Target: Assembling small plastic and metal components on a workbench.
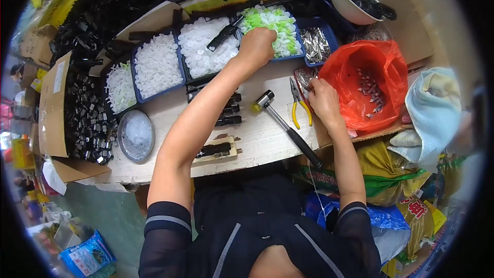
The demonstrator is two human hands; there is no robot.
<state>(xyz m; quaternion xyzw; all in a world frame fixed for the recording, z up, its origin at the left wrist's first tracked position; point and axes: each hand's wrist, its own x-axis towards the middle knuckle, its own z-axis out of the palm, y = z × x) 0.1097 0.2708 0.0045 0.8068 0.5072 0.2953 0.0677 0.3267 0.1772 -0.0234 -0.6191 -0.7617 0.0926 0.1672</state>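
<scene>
My left hand [257, 46] reaches to the near left edge of a blue bin of green and white plastic pieces [288, 33]. Its fingers are curled, and whatever they hold is hidden. A black plastic part [225, 33] lies across the bin of white round pieces [203, 41], left of that hand. My right hand [324, 100] has its fingers bent together at a small container of metal bits [306, 78]; their tips and any piece in them cannot be made out. Between my arms lie yellow-handled pliers [298, 105] and a hammer [290, 128].
A small block fixture [218, 150] with a black part sits at the bench's front edge, behind it several black parts [231, 110]. A round metal dish [136, 135] stands left. At the right are a red plastic bag [355, 103], a tray of metal pieces [315, 45] and a cloth [437, 113].
</scene>
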